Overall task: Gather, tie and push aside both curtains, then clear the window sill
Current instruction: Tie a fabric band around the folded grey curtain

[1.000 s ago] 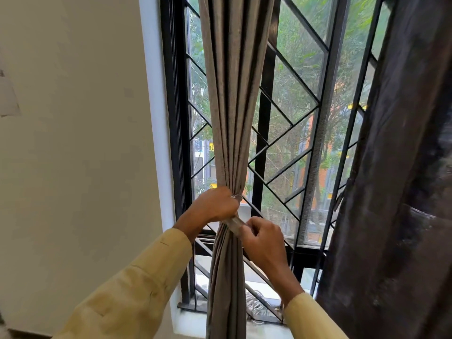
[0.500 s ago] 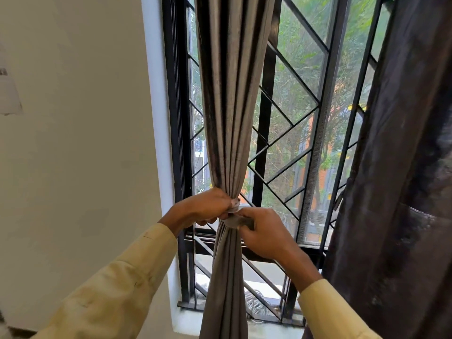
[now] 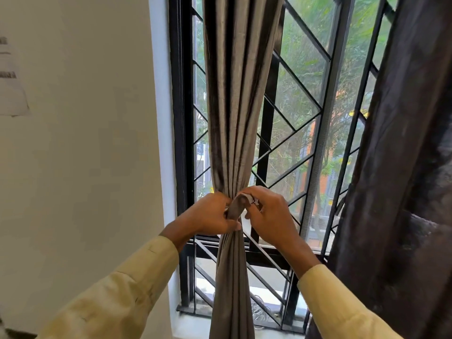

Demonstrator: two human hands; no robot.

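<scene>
Gripping the gathered grey curtain point(image 3: 234, 106) at its waist with the left hand point(image 3: 210, 216), fingers wrapped tight round the bundle. Pinching a tie point(image 3: 237, 206) looped across the front with the right hand point(image 3: 271, 216), fingers curled. Hanging before the grille point(image 3: 265, 143), above the sill point(image 3: 188, 326); at far right, a dark curtain point(image 3: 403, 167).

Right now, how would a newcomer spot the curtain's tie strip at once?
Find the black-framed window with its diagonal grille; a gathered grey-brown pleated curtain hangs before its left part. At the curtain's pinched waist, a narrow grey fabric strip arches between the left hand and right hand. Unlike the vertical pleats, it runs crosswise and shows a pale edge.
</scene>
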